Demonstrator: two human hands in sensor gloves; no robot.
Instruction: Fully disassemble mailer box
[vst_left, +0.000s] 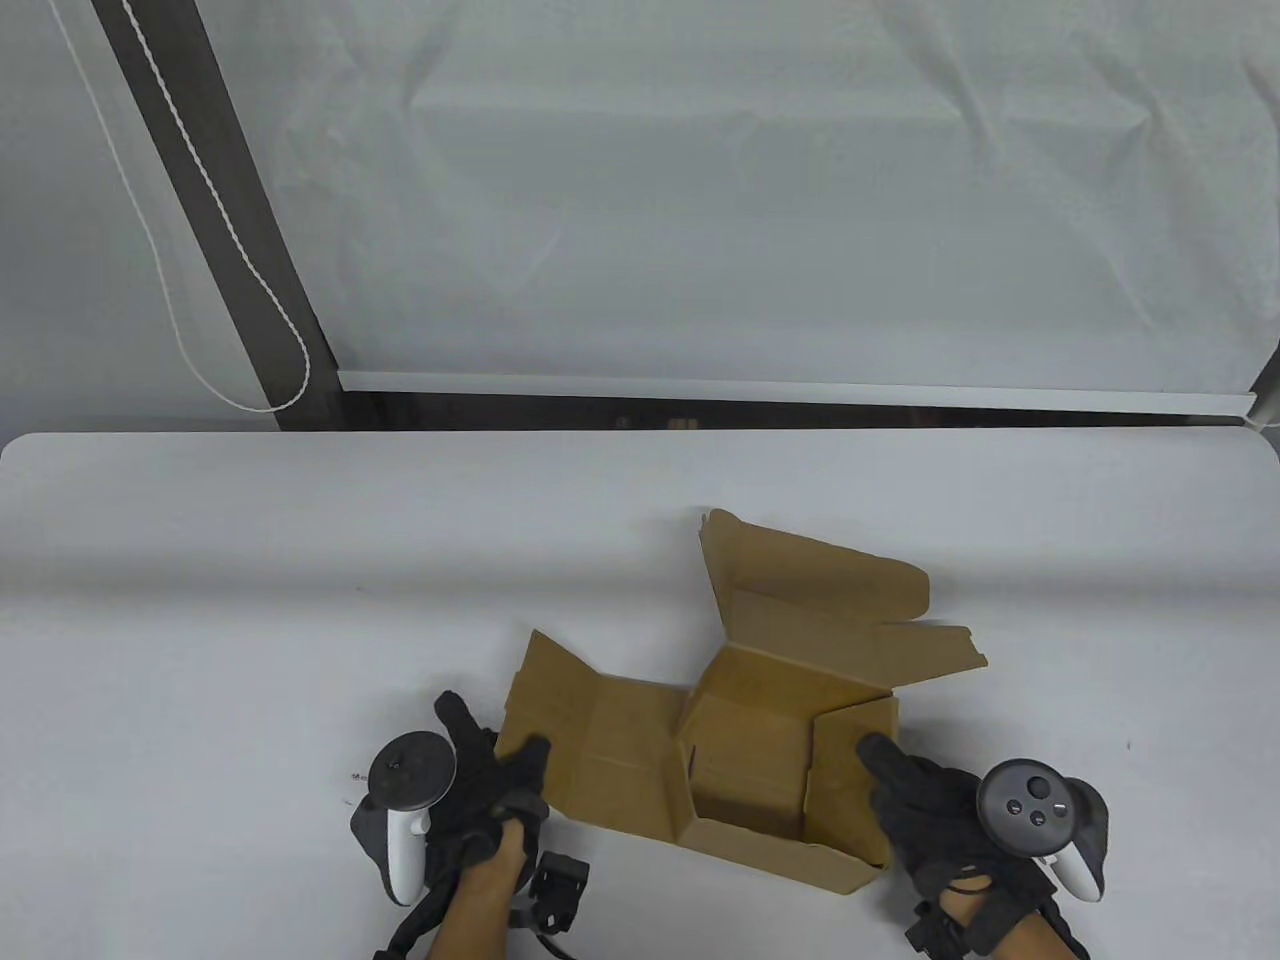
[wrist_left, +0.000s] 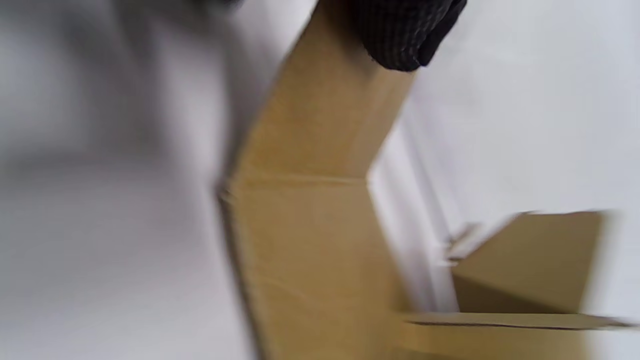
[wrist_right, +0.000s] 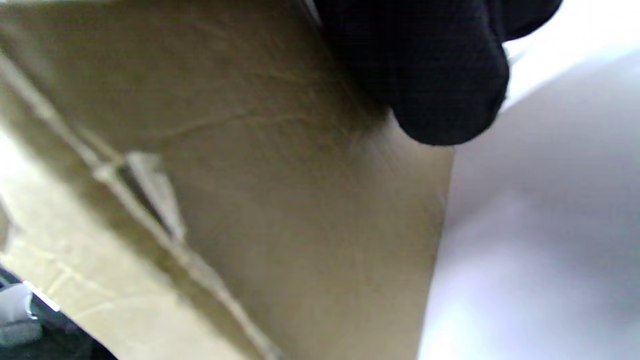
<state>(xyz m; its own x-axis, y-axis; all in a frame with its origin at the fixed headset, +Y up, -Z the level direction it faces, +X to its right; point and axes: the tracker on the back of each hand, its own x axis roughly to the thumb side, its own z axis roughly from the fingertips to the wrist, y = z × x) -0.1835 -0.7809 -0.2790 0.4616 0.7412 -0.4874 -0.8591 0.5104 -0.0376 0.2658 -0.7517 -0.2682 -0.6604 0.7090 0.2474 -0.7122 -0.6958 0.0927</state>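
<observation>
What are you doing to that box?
A person in black gloves is taking a brown cardboard mailer box apart on a white table. The lid is already open and leaning back. The left hand grips the side panel that is folded out flat on the left. The right hand holds the right wall, which is standing up. The middle is box-shaped, so it isn't flat yet.

And here's a staged recording spot, more lab bench or studio than any home. A plain white table (vst_left: 300, 560) with rounded far corners, and behind its far edge a creased white backdrop sheet (vst_left: 760, 200) hanging down to a white rail (vst_left: 790, 388). At the far left, a dark upright post (vst_left: 240, 230) with a looped white cord (vst_left: 200, 250) beside it. No furnishings or decor show.
</observation>
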